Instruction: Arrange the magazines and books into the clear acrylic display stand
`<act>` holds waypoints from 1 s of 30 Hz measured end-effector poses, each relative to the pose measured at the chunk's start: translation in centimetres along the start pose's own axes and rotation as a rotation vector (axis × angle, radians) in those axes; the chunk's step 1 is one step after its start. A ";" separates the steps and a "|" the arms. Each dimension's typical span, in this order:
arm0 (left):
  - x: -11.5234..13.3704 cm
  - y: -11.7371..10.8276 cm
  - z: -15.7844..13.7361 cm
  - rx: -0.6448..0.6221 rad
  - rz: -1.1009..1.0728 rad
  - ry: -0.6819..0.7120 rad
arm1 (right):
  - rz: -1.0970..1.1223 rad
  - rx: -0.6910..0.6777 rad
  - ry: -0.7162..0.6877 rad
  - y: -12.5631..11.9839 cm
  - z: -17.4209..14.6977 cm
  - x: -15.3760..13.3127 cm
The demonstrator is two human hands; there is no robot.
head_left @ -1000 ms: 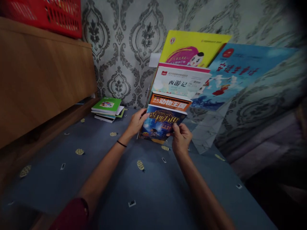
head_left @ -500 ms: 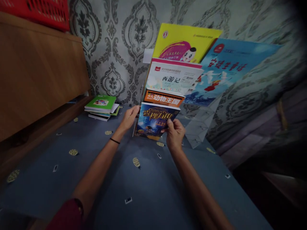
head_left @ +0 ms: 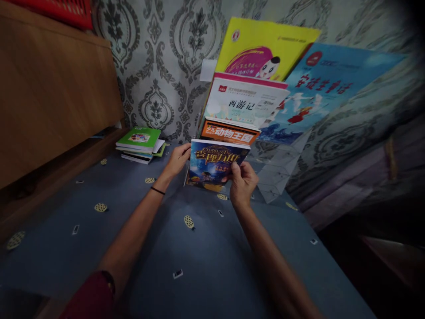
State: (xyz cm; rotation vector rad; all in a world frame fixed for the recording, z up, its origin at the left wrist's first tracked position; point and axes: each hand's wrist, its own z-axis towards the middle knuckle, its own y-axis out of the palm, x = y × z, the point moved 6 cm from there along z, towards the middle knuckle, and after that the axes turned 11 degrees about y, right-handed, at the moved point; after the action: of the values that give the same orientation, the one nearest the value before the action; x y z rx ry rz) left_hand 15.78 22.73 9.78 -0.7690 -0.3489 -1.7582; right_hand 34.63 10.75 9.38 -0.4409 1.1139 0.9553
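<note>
My right hand (head_left: 244, 184) grips a dark blue paperback book (head_left: 215, 164) by its right edge, thumb on the cover. The book stands upright, tilted back, in the front of a tiered clear book rack (head_left: 277, 175). At the book's left edge is my left hand (head_left: 177, 160), fingers closed together. Its fingertips go behind the cover, so I cannot tell whether they grip book or rack. Rising in tiers behind are an orange-titled book (head_left: 229, 133), a white book (head_left: 244, 104) and a yellow book (head_left: 265, 48). A light blue book (head_left: 327, 95) leans to their right.
A small stack of books (head_left: 137, 138), green on top, lies to the left by a wooden cabinet (head_left: 59, 93). Above that cabinet sits a red plastic basket (head_left: 56, 11). A patterned blue-grey cloth (head_left: 133, 266) covers the table. Patterned wallpaper (head_left: 156, 106) stands behind, dark fabric (head_left: 361, 177) at right.
The blue book has shifted slightly left relative to the rack, and its left edge now overlaps my left fingertips. My right hand keeps its grip. The camera view has shifted a little.
</note>
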 end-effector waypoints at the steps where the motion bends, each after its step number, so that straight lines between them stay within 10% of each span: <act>1: 0.0 0.0 0.0 -0.004 0.004 0.006 | -0.008 -0.003 -0.007 0.1 -0.1 -0.1; 11: -0.5 -0.4 -0.1 -0.005 0.002 -0.008 | -0.034 0.026 -0.083 0.4 -0.4 -2.5; 18: 1.2 0.4 -0.2 -0.115 -0.086 0.000 | 0.062 0.275 -0.313 -2.8 0.5 -8.9; 30: 1.7 1.2 -0.9 -0.305 -0.175 -0.110 | 0.215 0.371 -0.277 -6.7 2.0 -10.2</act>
State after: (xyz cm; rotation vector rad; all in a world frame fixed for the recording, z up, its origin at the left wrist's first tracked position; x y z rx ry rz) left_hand 16.35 20.57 10.05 -1.0833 -0.2278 -1.9644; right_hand 40.02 4.19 18.39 0.1131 1.0672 0.9371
